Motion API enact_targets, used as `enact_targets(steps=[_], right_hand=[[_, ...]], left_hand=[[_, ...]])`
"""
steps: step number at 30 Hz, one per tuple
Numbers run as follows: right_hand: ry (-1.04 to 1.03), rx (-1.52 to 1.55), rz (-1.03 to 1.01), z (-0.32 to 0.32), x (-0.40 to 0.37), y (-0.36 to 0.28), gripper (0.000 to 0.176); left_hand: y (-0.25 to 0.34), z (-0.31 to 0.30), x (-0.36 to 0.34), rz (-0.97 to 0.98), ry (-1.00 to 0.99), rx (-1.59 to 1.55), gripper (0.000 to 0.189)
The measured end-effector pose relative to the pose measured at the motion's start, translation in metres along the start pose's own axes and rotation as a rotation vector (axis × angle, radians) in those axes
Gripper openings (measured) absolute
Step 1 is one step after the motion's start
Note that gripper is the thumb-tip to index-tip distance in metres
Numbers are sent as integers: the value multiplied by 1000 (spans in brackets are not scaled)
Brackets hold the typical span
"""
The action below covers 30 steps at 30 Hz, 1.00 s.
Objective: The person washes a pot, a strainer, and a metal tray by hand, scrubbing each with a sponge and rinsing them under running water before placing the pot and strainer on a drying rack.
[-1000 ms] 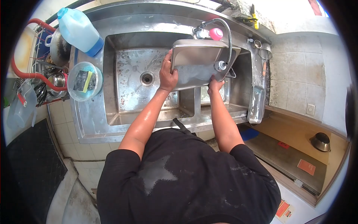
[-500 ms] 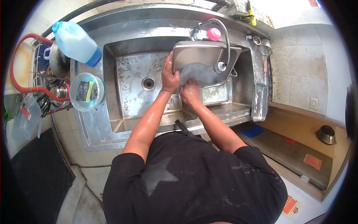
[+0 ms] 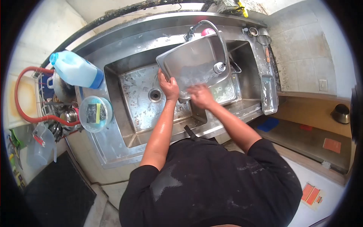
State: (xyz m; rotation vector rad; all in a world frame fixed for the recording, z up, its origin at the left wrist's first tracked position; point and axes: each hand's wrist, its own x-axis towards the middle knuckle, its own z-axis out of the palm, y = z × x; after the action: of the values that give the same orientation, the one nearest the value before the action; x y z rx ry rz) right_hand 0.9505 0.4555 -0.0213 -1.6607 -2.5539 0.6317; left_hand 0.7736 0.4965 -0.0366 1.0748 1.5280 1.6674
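A rectangular steel pan is tilted over the double sink, its inside facing up toward me. My left hand grips the pan's left edge, with the thumb showing on the near side. My right hand is at the pan's lower edge, and its fingers are smeared by motion. The faucet's spray head hangs over the right part of the pan, and water spreads across the pan below it.
On the left counter stand a jug of blue liquid and a tub holding a sponge. A red hose loops beside them. To the right are a strainer and a small metal tray.
The pan has turned anticlockwise in view, its left edge now slanting. My right hand has moved right relative to the left hand. The whole view has also shifted and tilted.
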Motion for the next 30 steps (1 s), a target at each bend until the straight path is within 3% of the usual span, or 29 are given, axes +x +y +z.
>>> enact_targets(steps=[2,5,7,9,14,17,19,20,23,26,27,28,30], right_hand=[[125,-185,90,-14,2,40,32],[244,-290,158,-16,4,37,29],[53,-6,128,17,14,7,28],[19,59,88,22,18,-37,30],[126,510,198,20,22,-49,24],[165,516,52,17,20,-38,18],[159,119,-13,18,25,-24,16],[162,119,-12,24,30,-26,16],[76,217,11,34,46,-29,13],[-279,506,60,-6,37,-34,14],[-245,680,7,-14,33,-25,15],[-248,670,-3,-26,30,-20,15],[220,770,64,-58,23,-11,15]], left_hand=[[-3,6,-2,-53,113,-134,53],[-7,1,4,35,-14,25,52],[-6,5,6,78,-62,60,52],[-10,8,7,73,-59,9,50],[-20,2,4,-8,-13,0,48],[-24,4,4,-24,15,-13,47],[-31,5,1,-11,35,-38,46],[-35,4,0,-24,24,-12,46],[-35,0,5,-52,-10,10,47],[-34,-9,6,-152,-46,-67,49],[-33,-12,8,-232,-61,-147,50],[-31,-15,11,-226,-49,-153,50],[-27,-24,17,-279,-115,-329,45]])
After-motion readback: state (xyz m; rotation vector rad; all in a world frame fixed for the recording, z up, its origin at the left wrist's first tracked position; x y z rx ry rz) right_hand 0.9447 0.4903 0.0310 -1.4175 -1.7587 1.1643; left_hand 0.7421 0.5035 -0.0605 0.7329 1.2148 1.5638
